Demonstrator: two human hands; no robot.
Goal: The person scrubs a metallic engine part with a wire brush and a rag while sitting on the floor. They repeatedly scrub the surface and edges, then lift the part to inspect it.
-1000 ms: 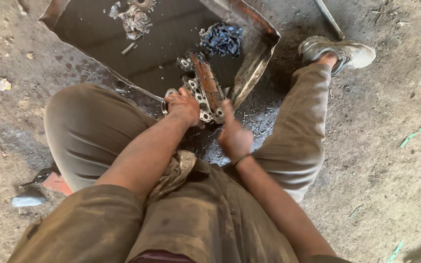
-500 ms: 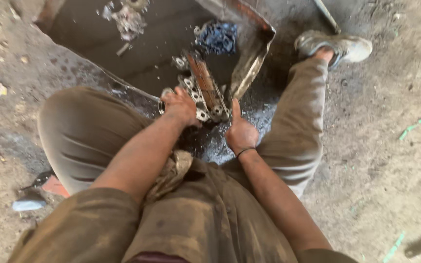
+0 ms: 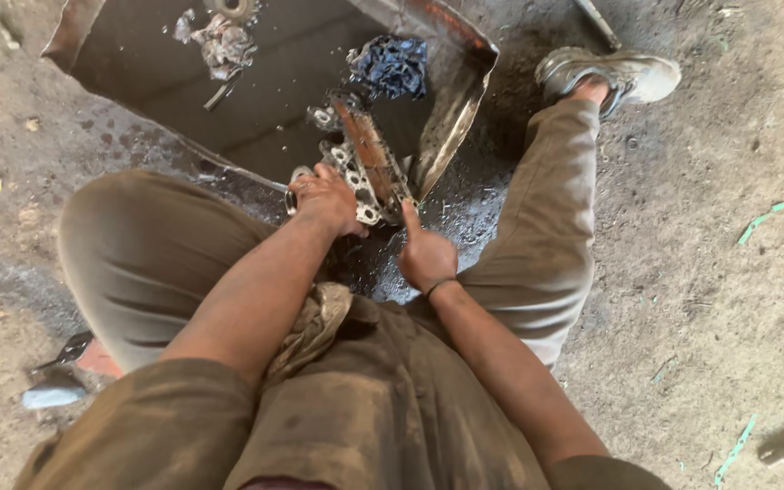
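Observation:
A greasy metal engine part [image 3: 363,163] with round holes and a rusty strip leans on the near edge of a shallow metal tray [image 3: 138,54] holding dark liquid. My left hand [image 3: 324,200] grips the part's near left end. My right hand [image 3: 425,254] is at the part's near right corner, with one finger pointing up against it. I squat over it with both knees spread.
In the tray lie a dark blue rag [image 3: 389,65], a crumpled grey rag [image 3: 220,41] and a small gear [image 3: 229,7]. My shoe [image 3: 619,73] rests on the dirt at the right. Scraps lie on the ground at the lower left [image 3: 52,392].
My right hand has come in from an open pose to the part's near right corner, one finger raised. The left hand has kept its grip.

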